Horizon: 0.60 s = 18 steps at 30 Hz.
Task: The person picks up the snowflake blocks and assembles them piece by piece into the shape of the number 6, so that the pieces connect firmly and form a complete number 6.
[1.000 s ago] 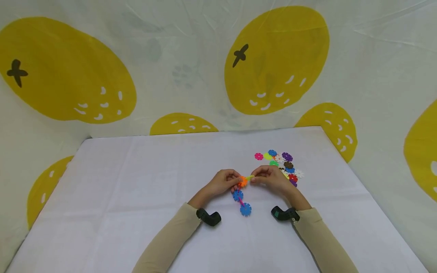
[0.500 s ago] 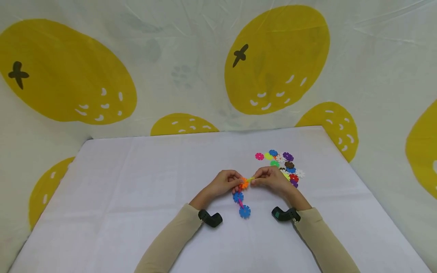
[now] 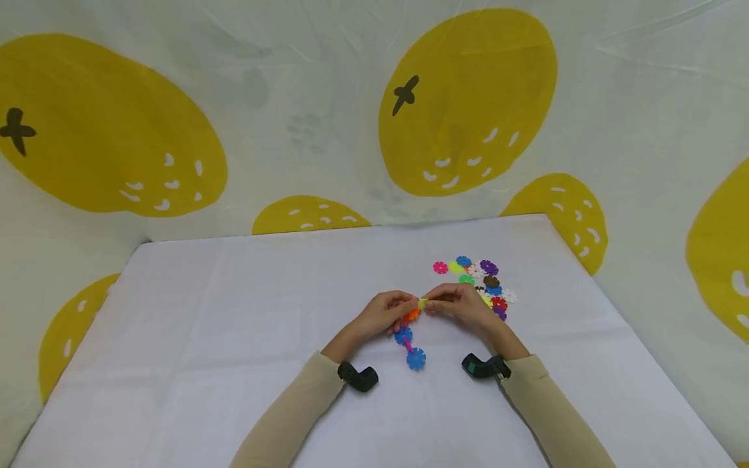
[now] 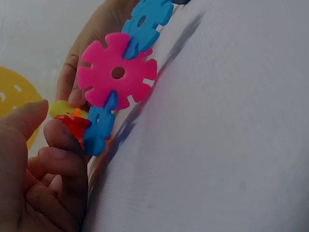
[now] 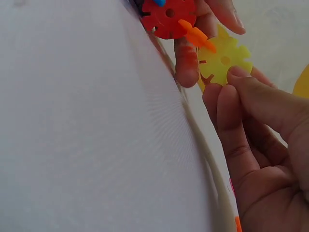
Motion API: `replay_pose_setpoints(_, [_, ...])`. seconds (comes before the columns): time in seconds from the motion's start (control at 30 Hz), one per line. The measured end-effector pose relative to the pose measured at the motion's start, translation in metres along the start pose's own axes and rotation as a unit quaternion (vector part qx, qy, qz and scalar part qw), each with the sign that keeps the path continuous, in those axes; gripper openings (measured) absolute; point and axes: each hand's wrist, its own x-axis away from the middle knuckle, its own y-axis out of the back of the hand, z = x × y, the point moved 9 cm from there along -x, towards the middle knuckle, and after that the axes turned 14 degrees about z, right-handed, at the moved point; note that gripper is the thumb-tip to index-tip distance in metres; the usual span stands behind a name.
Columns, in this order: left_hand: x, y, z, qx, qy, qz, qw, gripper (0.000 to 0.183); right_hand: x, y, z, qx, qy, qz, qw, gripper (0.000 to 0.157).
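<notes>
My left hand (image 3: 383,313) holds a chain of notched plastic snowflake discs near its upper end. Between the thumb and fingers of my right hand (image 3: 462,305) is a yellow-green disc (image 5: 231,53), its slots meeting an orange disc (image 5: 197,36). A red disc (image 5: 169,21) joins the orange one, partly hidden by the left fingers in the head view. Below hang a blue disc (image 4: 100,123), a pink disc (image 4: 99,67) and another blue disc (image 3: 416,359) at the lower end. Both hands are close together, fingertips at the yellow-green disc.
Behind the right hand lies a loose pile of discs, among them a pink disc (image 3: 440,268), a purple disc (image 3: 489,266), a brown disc (image 3: 491,281) and a red disc (image 3: 499,303). All lie on a white-covered table (image 3: 246,305), backed by a fruit-printed cloth (image 3: 328,97).
The right hand has come closer to the left. The yellow-green disc, seen as a thin sliver before, now shows wider between the fingertips. The chain hangs much as before.
</notes>
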Motion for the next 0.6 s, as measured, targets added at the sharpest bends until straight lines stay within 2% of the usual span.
replay_pose_setpoints(0.13, [-0.001,-0.003,-0.002,-0.016,-0.006,0.018,0.9997,0.033,-0.002,-0.006,0.007,0.019,0.013,0.013,1.000,0.018])
replay_pose_setpoints(0.2, [-0.001,-0.004,-0.003,-0.019,-0.009,0.021,0.9996,0.031,-0.003,-0.007,0.008,0.026,0.006,0.013,1.000,0.019])
replay_pose_setpoints(0.43, [-0.001,-0.004,-0.002,-0.019,-0.012,0.024,0.9994,0.029,-0.001,-0.003,0.005,0.052,-0.051,-0.001,0.997,0.019])
replay_pose_setpoints(0.6, [0.000,-0.003,-0.003,-0.004,-0.029,0.029,0.9991,0.030,0.007,0.008,0.003,0.048,-0.081,-0.011,0.995,0.021])
